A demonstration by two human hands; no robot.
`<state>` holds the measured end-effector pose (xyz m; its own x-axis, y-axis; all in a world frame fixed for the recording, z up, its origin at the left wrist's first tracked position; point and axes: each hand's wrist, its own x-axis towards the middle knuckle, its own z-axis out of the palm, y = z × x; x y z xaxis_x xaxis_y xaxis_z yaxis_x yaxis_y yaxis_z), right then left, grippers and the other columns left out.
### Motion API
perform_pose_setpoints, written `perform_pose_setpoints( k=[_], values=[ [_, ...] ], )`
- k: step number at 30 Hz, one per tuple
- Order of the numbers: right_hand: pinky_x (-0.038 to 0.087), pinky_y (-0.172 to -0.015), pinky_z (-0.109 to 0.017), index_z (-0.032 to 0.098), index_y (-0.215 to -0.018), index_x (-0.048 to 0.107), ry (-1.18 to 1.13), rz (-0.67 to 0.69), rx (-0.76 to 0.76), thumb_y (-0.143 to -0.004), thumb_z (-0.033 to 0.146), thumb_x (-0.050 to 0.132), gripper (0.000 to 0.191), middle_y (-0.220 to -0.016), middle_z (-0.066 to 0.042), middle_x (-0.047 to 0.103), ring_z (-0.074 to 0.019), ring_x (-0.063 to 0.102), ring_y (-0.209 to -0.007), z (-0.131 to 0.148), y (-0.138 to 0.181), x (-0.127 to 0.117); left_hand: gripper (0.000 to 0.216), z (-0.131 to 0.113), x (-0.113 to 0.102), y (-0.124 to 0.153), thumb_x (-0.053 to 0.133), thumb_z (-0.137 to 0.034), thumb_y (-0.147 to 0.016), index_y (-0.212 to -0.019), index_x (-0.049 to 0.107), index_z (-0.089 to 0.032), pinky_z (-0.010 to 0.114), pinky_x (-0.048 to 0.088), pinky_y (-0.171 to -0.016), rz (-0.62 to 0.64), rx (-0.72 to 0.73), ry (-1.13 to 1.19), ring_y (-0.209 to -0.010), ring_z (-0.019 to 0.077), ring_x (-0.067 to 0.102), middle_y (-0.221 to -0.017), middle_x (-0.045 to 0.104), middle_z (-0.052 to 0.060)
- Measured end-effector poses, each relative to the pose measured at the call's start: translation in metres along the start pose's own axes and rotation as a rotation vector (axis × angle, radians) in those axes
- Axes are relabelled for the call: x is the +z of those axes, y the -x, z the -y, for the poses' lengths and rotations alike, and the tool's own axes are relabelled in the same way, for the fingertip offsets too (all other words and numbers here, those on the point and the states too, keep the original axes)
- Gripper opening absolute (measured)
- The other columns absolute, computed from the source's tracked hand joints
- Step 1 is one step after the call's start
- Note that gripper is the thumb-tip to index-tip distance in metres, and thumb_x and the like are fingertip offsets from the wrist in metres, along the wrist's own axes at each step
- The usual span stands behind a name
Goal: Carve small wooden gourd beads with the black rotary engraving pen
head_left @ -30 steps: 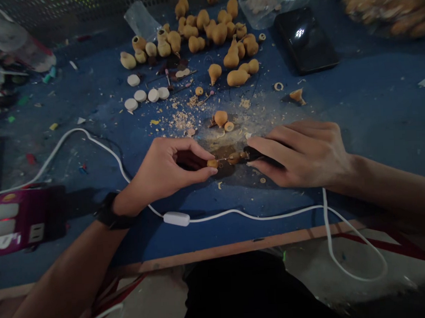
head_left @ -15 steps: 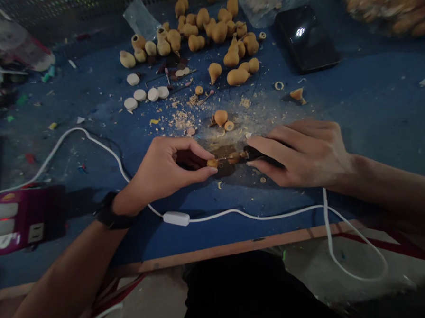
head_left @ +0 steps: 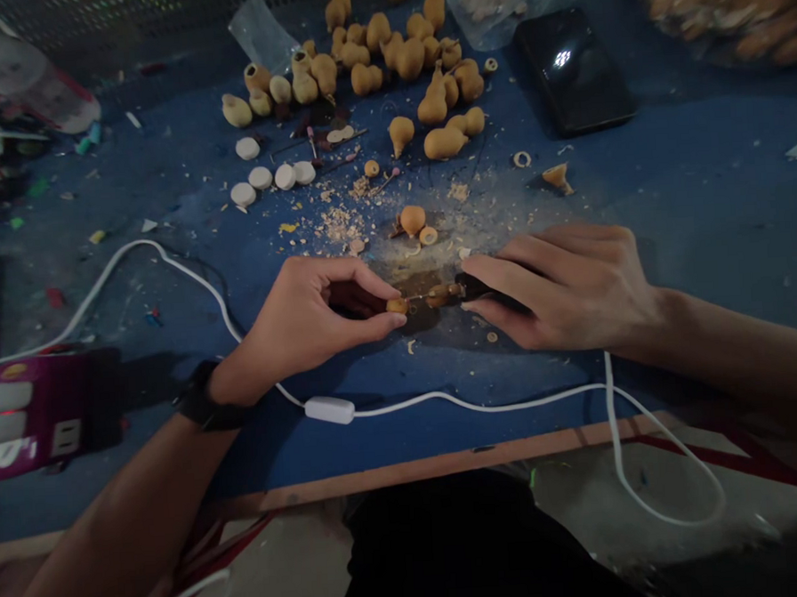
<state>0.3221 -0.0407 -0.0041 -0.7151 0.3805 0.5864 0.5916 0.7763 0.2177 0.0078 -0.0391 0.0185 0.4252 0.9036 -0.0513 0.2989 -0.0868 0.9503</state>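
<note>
Between thumb and forefinger, my left hand point(head_left: 315, 312) pinches a small brownish-yellow gourd piece point(head_left: 395, 307). My right hand point(head_left: 572, 289) is wrapped round a rotary tool point(head_left: 484, 290) with a black body and a brass-coloured nose. Its thin bit points left and reaches the piece; whether it has gone in I cannot tell. Just beyond the hands sits a small orange-brown gourd point(head_left: 413, 219), with a pale cut ring point(head_left: 428, 235) beside it. My right palm and fingers hide most of the tool's body.
Several small gourds point(head_left: 409, 59) cluster at the back, near white discs point(head_left: 259, 178) and wood-coloured shavings point(head_left: 341, 226). A black phone-like slab point(head_left: 574, 71) lies back right. A white cord point(head_left: 511, 408) with an inline switch point(head_left: 329, 410) crosses in front; a purple power strip point(head_left: 50, 415) is left.
Both hands keep the same grip and nearly the same place. The whole view has shifted very slightly.
</note>
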Motion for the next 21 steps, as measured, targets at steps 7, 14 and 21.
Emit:
perform_pose_setpoints(
  k=[7,14,21],
  values=[
    [0.049,-0.067,-0.039,0.029,-0.122,0.086,-0.020,0.102,0.053,-0.121,0.046,0.062,0.029,-0.086,-0.003,0.080,-0.0219,0.070,-0.071,-0.0002,0.0013,-0.0020,0.016,0.0007,-0.0014,0.0007,0.103,-0.032,-0.085,-0.089,0.089,-0.025,0.032,0.076,-0.073,0.020,-0.008,-0.020,-0.081,0.0250,0.090,-0.091,0.093,0.005],
    [0.047,-0.067,-0.040,0.030,-0.121,0.087,-0.071,0.104,0.090,-0.119,0.046,0.066,0.027,-0.085,-0.004,0.080,-0.0225,0.068,-0.070,-0.0002,0.0015,-0.0016,0.023,-0.0014,-0.0003,-0.0003,0.107,-0.036,-0.082,-0.087,0.087,-0.025,0.032,0.077,-0.074,0.015,-0.017,-0.017,-0.080,0.0253,0.090,-0.090,0.093,0.004],
    [0.046,-0.067,-0.039,0.028,-0.122,0.086,-0.076,0.034,0.055,-0.116,0.043,0.071,0.023,-0.087,-0.003,0.079,-0.0219,0.067,-0.071,-0.0002,0.0042,0.0008,0.017,-0.0017,0.0000,-0.0003,0.103,-0.030,-0.083,-0.088,0.088,-0.023,0.029,0.075,-0.070,0.000,0.009,-0.017,-0.080,0.0233,0.090,-0.089,0.093,0.005]
  ],
)
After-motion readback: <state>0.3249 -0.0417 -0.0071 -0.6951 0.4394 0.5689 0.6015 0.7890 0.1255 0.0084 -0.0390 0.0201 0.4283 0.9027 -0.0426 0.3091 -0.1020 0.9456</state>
